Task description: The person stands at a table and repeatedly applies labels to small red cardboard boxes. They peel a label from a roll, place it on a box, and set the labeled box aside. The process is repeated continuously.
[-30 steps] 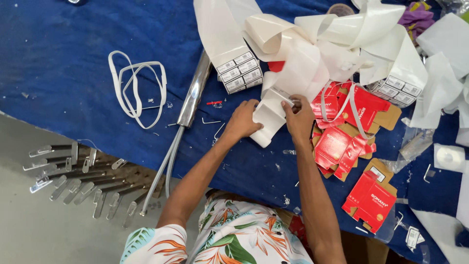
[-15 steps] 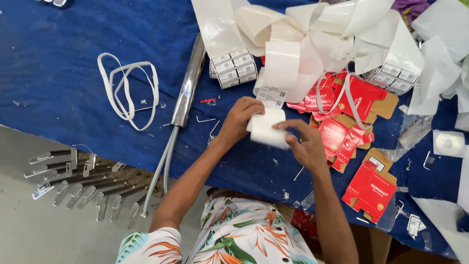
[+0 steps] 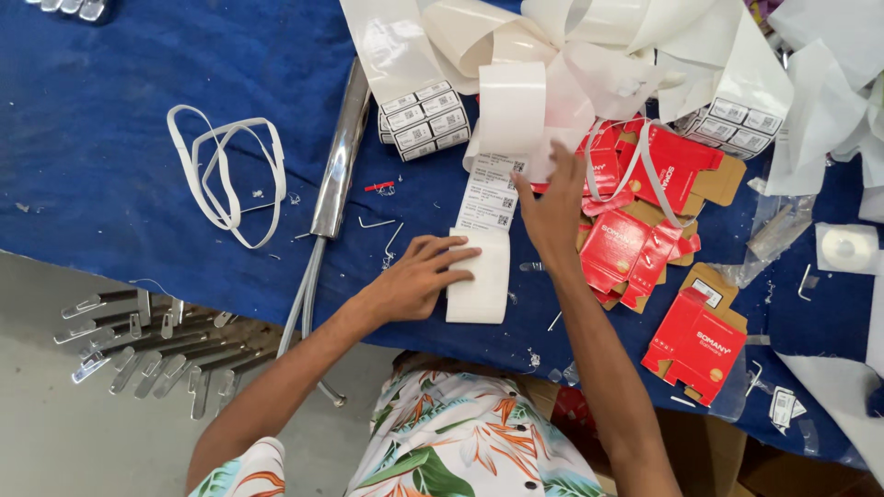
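At the far left, below the edge of the blue-covered surface (image 3: 110, 110), a cluster of small metal clips (image 3: 138, 340) lies on the grey floor. On the blue cloth, a loose loop of white strap (image 3: 226, 175) rests well apart from the hands, and just right of it a long chrome tube (image 3: 339, 156) runs down over the surface edge. Next comes the left hand (image 3: 419, 276), palm down with fingers spread flat, pressing on the blank lower end of a white label strip (image 3: 481, 248); it grips nothing. The strip runs upward from there, its upper part printed with barcode labels, to the right hand (image 3: 552, 207), which is open with fingers extended, fingertips touching the strip's top edge near a curled pile of white backing paper (image 3: 571, 55). A stack of printed labels (image 3: 424, 118) lies just left of that pile. Right of the right hand, flattened red cartons (image 3: 645, 230) lie heaped, and 1 more red carton (image 3: 695, 345) lies apart, nearer the surface edge.
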